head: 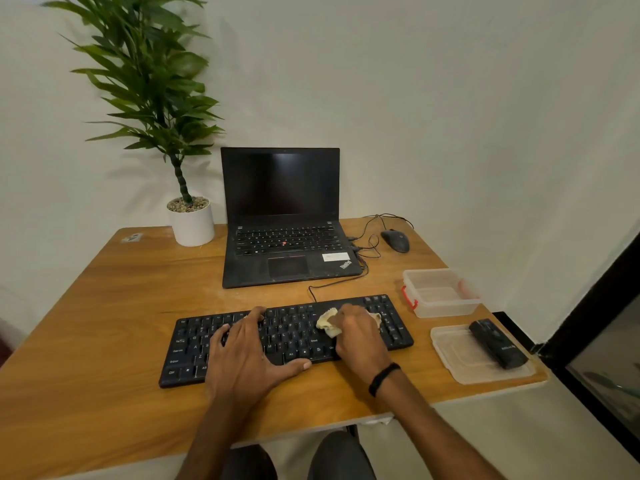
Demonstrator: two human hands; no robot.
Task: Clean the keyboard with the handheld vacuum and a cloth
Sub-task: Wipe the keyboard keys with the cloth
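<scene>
Black keyboard (291, 341) sat on the table (104, 306), and we pinned it with our left hand (246, 355), fingers spread flat, while our right hand (358, 336) bunched the cloth (327, 320) over the right-side keys, where short, light strokes looked wisest.

Left hand (246, 348) flat, splayed — right hand (360, 336) curled, gripping.
</scene>
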